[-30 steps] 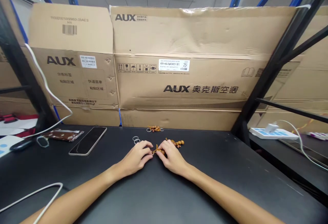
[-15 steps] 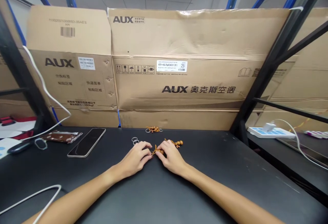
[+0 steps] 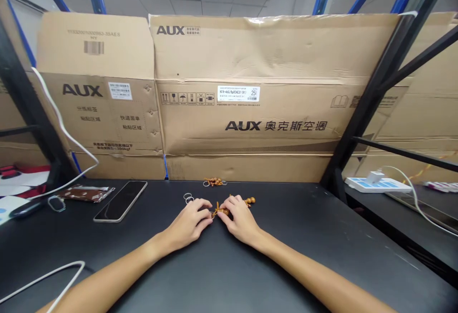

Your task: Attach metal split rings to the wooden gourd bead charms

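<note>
Low over the black table, my right hand has its thumb and fingers closed on a small brown gourd-shaped pendant with an orange-brown cord. My left hand pinches at a metal ring by the cord's end, partly hidden behind the fingertips. Just past my right fingers lie more brown gourd pendants, partly covered by the hand. Loose split rings rest beyond my left hand. Farther back, near the cardboard, is a small pile of keyring pendants with rings at both ends.
A phone and a brown wrapped packet lie on the left of the black table. White cable hangs at the left. Cardboard boxes wall off the back. A black rack post and power strip stand right.
Both hands stay nearly in place, with only slight finger movement at the ring and cord. The camera view has shifted a little.
</note>
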A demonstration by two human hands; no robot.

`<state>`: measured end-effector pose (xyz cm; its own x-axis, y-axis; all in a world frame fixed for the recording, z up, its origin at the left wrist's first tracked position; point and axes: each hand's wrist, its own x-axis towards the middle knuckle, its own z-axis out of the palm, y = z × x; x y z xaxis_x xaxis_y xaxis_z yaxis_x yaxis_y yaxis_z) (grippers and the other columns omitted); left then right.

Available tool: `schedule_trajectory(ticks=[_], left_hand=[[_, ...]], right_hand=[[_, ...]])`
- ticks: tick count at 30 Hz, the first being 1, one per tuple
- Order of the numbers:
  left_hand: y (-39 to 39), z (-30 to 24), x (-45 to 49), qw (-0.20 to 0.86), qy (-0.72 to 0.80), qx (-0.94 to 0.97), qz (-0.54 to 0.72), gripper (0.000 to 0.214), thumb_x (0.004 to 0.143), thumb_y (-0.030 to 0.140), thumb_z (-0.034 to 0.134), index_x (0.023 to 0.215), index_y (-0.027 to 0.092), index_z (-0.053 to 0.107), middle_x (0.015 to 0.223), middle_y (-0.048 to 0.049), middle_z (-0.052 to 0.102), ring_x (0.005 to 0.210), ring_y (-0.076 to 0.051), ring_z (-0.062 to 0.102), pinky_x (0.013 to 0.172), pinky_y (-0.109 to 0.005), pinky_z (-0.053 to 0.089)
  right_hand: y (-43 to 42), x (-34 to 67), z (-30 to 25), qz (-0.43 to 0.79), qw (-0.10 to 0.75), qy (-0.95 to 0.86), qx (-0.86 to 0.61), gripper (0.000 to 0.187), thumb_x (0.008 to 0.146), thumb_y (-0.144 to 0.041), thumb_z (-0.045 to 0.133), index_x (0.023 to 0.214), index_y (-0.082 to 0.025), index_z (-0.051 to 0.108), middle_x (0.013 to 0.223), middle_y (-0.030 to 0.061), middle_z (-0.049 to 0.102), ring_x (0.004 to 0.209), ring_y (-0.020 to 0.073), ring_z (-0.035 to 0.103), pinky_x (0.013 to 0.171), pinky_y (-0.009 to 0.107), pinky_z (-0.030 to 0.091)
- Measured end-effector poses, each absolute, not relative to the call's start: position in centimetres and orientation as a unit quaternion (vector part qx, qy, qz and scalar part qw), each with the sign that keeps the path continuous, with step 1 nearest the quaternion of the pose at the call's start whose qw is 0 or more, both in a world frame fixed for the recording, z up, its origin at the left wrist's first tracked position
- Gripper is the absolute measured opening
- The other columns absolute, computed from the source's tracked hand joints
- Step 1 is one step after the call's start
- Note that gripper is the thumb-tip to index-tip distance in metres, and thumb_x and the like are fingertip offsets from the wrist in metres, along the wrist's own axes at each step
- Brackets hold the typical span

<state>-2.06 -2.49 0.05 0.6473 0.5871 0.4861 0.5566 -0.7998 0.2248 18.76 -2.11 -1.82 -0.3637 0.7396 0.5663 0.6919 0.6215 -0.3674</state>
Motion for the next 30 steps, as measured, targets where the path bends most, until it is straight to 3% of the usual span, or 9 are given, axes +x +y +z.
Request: schedule_trajectory(ticks=[5, 10, 19, 27, 30], left_hand=[[-2.8, 0.2, -2.0, 0.016, 0.335, 0.901, 0.276, 0.017, 0.089, 0.03, 0.055, 0.077, 0.019, 0.06, 0.113, -0.0066, 0.057, 0.101, -0.022, 0.055, 0.09, -0.038, 0.045], [-2.6, 0.0, -2.0, 0.006, 0.322, 0.907, 0.272, 0.016, 0.092, 0.021, 0.048, 0.084, 0.019, 0.061, 0.113, -0.007, 0.057, 0.1, -0.021, 0.055, 0.09, -0.038, 0.045], [-2.7, 0.3, -2.1, 0.031, 0.304, 0.906, 0.292, 0.016, 0.092, 0.021, 0.047, 0.086, 0.02, 0.062, 0.116, -0.0067, 0.057, 0.103, -0.02, 0.055, 0.092, -0.035, 0.045], [-0.9, -0.7, -3.0, -0.05, 0.411, 0.865, 0.283, 0.017, 0.088, 0.024, 0.052, 0.073, 0.018, 0.056, 0.11, -0.0083, 0.056, 0.099, -0.025, 0.054, 0.084, -0.042, 0.042], [-0.3, -0.8, -3.4, -0.066, 0.438, 0.852, 0.279, 0.012, 0.088, 0.022, 0.051, 0.077, 0.019, 0.055, 0.107, -0.0082, 0.057, 0.096, -0.025, 0.054, 0.081, -0.041, 0.042]], right_hand=[[-2.6, 18.7, -1.3, 0.055, 0.357, -0.848, -0.389, 0.007, 0.089, -0.025, 0.056, 0.085, -0.02, 0.059, 0.091, 0.0041, 0.058, 0.088, 0.0193, 0.05, 0.086, 0.039, 0.041], [-3.0, 18.6, -1.0, 0.084, 0.354, -0.865, -0.347, 0.003, 0.089, -0.025, 0.057, 0.088, -0.021, 0.058, 0.096, 0.0039, 0.057, 0.091, 0.0189, 0.052, 0.09, 0.039, 0.04], [-1.9, 18.9, -1.7, -0.003, 0.374, -0.802, -0.466, 0.009, 0.088, -0.024, 0.057, 0.079, -0.021, 0.059, 0.093, 0.0064, 0.058, 0.088, 0.0227, 0.049, 0.079, 0.038, 0.044], [-1.5, 19.8, -1.6, -0.077, 0.338, -0.796, -0.496, 0.008, 0.089, -0.022, 0.053, 0.088, -0.02, 0.061, 0.1, 0.0093, 0.058, 0.094, 0.0265, 0.048, 0.078, 0.041, 0.04], [-1.0, 20.4, -1.7, -0.097, 0.332, -0.775, -0.528, 0.014, 0.088, -0.021, 0.053, 0.1, -0.02, 0.06, 0.105, 0.012, 0.057, 0.098, 0.0291, 0.046, 0.078, 0.043, 0.039]])
